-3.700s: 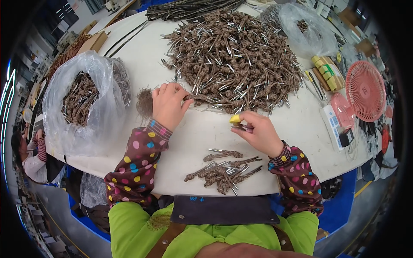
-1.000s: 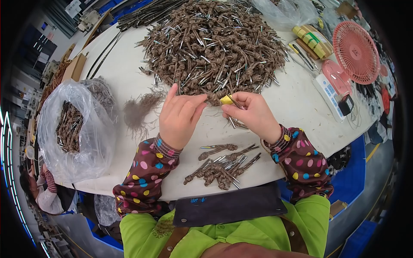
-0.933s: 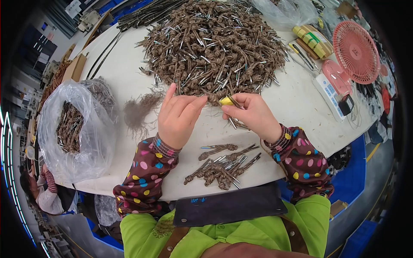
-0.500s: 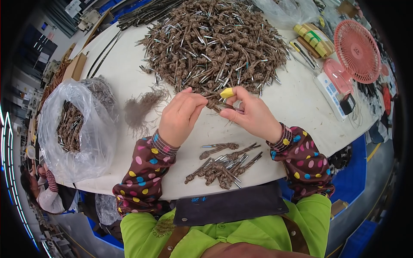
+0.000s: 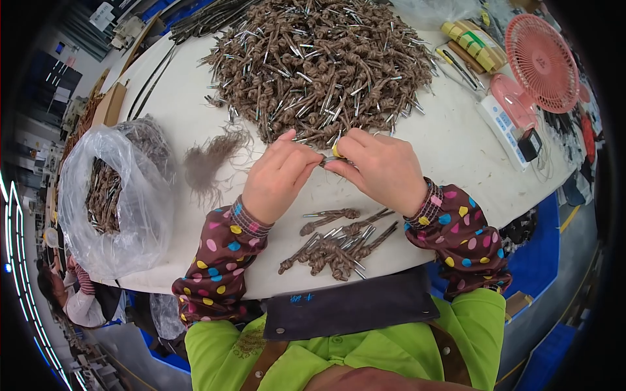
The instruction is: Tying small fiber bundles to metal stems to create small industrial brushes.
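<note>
The left hand point(image 5: 279, 173) and right hand point(image 5: 385, 168) pinched a cord point(image 5: 328, 160) between closed fingers, just in front of the heap point(image 5: 319, 72). Fluff point(image 5: 210, 161) and a bag point(image 5: 149, 212) sat left, a fan point(image 5: 542, 62) right, a small pile point(image 5: 334, 255) near the front edge of the table point(image 5: 469, 169), mostly bare beyond the right hand. Blue handwriting point(image 5: 300, 298) marked the apron point(image 5: 365, 313).

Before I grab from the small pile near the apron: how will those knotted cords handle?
The knotted cords will probably flex along their brown strands, while the shiny tips look stiff. Bulky knots should limit rolling. Since they lie crossed, lifting one may drag others.
</note>
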{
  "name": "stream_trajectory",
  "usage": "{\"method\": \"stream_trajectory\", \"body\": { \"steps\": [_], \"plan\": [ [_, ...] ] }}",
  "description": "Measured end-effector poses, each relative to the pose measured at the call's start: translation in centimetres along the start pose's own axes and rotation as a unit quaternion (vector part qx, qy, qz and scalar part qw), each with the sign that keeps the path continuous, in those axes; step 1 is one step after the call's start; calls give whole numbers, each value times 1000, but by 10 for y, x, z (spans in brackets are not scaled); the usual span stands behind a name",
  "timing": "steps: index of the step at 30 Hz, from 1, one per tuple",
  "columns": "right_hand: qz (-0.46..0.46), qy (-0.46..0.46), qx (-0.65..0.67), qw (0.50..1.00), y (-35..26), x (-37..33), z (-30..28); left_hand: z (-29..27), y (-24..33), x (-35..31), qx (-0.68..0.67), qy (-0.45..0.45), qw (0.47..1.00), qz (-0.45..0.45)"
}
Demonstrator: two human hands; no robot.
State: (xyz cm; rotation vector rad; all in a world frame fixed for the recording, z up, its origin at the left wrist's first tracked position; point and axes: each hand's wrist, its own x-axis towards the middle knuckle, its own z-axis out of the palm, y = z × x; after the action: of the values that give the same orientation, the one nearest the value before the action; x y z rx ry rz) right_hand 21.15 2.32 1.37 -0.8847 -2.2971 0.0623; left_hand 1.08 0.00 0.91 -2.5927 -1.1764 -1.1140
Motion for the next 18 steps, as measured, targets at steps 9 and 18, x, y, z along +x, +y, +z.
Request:
{"method": "stream_trajectory", "body": {
  "steps": [9,18],
  "plan": [
    [15,-18,24,999,0,0,-1,3,0,-2,-8,41,998,-43],
    [220,-68,277,933,7,0,4,-4,-4,-7,-172,28,936,-306]
  ]
}}
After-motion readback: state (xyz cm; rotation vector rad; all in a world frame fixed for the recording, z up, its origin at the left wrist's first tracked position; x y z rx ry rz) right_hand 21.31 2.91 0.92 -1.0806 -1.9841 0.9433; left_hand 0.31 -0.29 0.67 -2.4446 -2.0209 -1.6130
